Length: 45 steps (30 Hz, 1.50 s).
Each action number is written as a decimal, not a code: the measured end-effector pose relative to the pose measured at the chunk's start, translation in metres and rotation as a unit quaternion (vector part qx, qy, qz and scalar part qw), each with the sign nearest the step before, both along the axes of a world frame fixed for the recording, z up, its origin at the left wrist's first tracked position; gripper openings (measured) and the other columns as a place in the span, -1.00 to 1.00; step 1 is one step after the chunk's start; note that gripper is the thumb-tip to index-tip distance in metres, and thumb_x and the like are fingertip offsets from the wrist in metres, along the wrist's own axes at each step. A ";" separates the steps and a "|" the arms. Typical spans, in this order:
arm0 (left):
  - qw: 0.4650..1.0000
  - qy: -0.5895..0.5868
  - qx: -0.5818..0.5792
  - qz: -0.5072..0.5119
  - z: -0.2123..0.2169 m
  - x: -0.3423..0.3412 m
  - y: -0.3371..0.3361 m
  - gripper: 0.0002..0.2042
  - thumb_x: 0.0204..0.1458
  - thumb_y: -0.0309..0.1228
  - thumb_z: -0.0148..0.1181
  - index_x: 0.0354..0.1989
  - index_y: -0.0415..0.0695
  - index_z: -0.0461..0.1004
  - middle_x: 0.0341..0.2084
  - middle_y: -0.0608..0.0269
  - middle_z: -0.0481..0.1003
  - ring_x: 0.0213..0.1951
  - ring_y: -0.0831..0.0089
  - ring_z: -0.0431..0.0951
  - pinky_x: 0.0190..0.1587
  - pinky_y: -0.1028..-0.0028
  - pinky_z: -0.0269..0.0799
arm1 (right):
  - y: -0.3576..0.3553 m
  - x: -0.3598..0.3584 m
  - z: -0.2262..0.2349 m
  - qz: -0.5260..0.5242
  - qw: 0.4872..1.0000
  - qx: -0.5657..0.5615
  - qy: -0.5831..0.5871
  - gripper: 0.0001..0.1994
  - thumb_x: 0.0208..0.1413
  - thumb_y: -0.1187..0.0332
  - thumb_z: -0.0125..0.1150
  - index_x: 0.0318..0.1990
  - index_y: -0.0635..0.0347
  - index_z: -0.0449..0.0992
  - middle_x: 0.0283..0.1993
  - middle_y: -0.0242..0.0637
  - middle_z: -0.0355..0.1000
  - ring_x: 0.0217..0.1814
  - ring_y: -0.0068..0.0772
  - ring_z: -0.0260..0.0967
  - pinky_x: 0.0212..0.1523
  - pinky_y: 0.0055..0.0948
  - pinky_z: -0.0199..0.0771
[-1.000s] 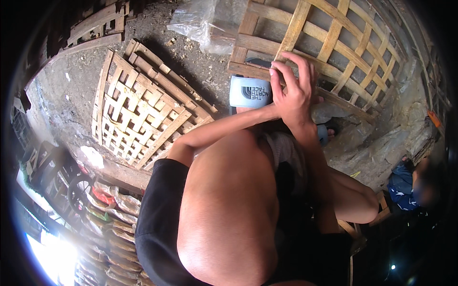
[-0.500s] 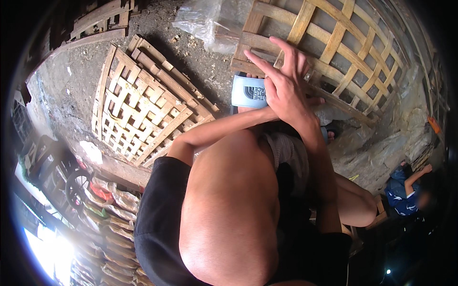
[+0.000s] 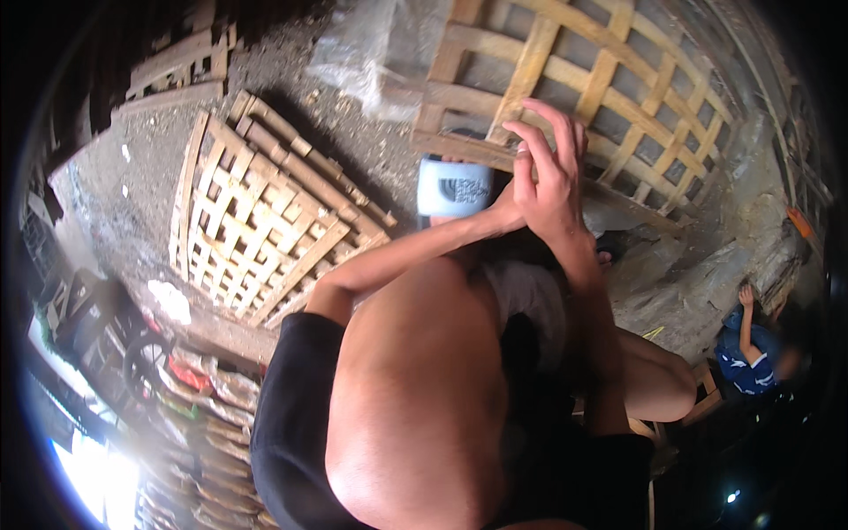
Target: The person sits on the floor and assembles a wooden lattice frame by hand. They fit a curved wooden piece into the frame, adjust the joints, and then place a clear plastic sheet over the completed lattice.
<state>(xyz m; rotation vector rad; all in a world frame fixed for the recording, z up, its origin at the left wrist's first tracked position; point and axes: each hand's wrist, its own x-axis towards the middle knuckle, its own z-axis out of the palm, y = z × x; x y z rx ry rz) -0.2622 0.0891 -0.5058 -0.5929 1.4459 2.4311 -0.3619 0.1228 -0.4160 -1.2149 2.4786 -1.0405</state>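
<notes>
My right hand (image 3: pixel 555 172) is raised over the near edge of a woven wooden-slat panel (image 3: pixel 541 55), its fingers apart and slightly bent. No object shows in it. A thin ring-like band (image 3: pixel 523 152) is on one finger. My left hand (image 3: pixel 507 210) crosses beneath the right one at the wrist; its fingers are hidden, so I cannot tell what they do. Just below the panel's edge is a light blue slide sandal (image 3: pixel 453 187) on my foot. My bent knee (image 3: pixel 415 389) fills the lower middle.
Several lattice panels (image 3: pixel 256 231) lie stacked at the left. Clear plastic sheeting (image 3: pixel 375 62) lies at the far middle. At the right are an orange object (image 3: pixel 799 222) and another person (image 3: pixel 746 353) with an arm raised. A spoked wheel (image 3: pixel 147 356) stands at lower left.
My right hand's outstretched fingers have bent and turned more upward. The left fingertip that showed beyond it is now hidden. The other person's arm has swung up and left. The view has shifted slightly.
</notes>
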 end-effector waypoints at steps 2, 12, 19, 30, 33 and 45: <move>0.999 -0.024 0.024 -0.014 -0.004 -0.001 0.002 -0.59 0.20 -0.05 0.37 -0.21 -0.25 0.63 -0.44 0.32 0.59 -0.39 0.50 0.54 -0.26 0.44 0.45 | 0.005 -0.011 0.000 -0.057 0.998 0.015 0.018 -0.66 0.18 0.55 0.15 0.11 0.17 0.60 0.36 -0.11 0.37 0.31 0.07 0.31 0.32 -0.02 0.28; 0.986 -0.043 -0.025 -0.162 0.090 -0.023 -0.073 -0.83 0.28 -0.46 0.33 -0.37 -0.23 0.60 -0.58 0.38 0.54 -0.44 0.62 0.60 -0.36 0.51 0.52 | 0.044 -0.059 -0.001 -0.048 0.995 -0.025 -0.078 -0.43 0.38 0.41 0.15 0.49 0.29 0.24 0.56 0.19 0.18 0.64 0.14 0.11 0.57 0.06 0.13; 0.832 0.159 -0.528 0.057 0.092 -0.114 -0.152 -0.65 0.37 -0.23 0.18 0.12 -0.25 0.57 -0.24 -0.06 0.61 -0.20 0.15 0.63 -0.11 0.13 0.58 | 0.013 -0.117 -0.027 -0.227 0.969 -0.076 0.064 -0.67 0.38 0.42 0.17 0.24 0.29 0.48 0.36 0.05 0.40 0.40 0.12 0.38 0.36 0.00 0.38; 0.630 0.238 -0.733 0.097 0.032 -0.251 -0.211 -0.27 0.30 -0.17 0.16 0.45 -0.48 0.10 0.37 -0.40 0.22 0.45 -0.36 0.10 0.51 -0.12 0.03 | -0.106 -0.196 -0.052 -0.444 0.873 0.109 0.168 -0.53 0.34 0.20 0.25 0.15 0.53 0.54 0.48 0.05 0.29 0.48 0.09 0.21 0.48 0.14 0.15; 0.652 0.237 -0.714 0.098 0.033 -0.245 -0.206 -0.22 0.29 -0.15 0.16 0.43 -0.57 0.06 0.38 -0.46 0.19 0.48 -0.42 0.04 0.53 -0.11 0.00 | -0.118 -0.193 -0.051 -0.464 0.860 0.101 0.188 -0.60 0.23 0.34 0.30 0.02 0.63 0.59 0.43 0.13 0.35 0.45 0.06 0.23 0.43 0.13 0.22; 0.722 0.223 -0.643 0.124 0.040 -0.240 -0.203 -0.15 0.22 -0.09 0.20 0.43 -0.60 0.04 0.36 -0.54 0.18 0.49 -0.43 0.01 0.55 -0.05 -0.02 | -0.122 -0.201 -0.065 -0.482 0.850 0.057 0.203 -0.80 0.05 0.47 0.37 -0.17 0.36 0.74 0.27 0.02 0.55 0.33 0.03 0.40 0.37 0.13 0.31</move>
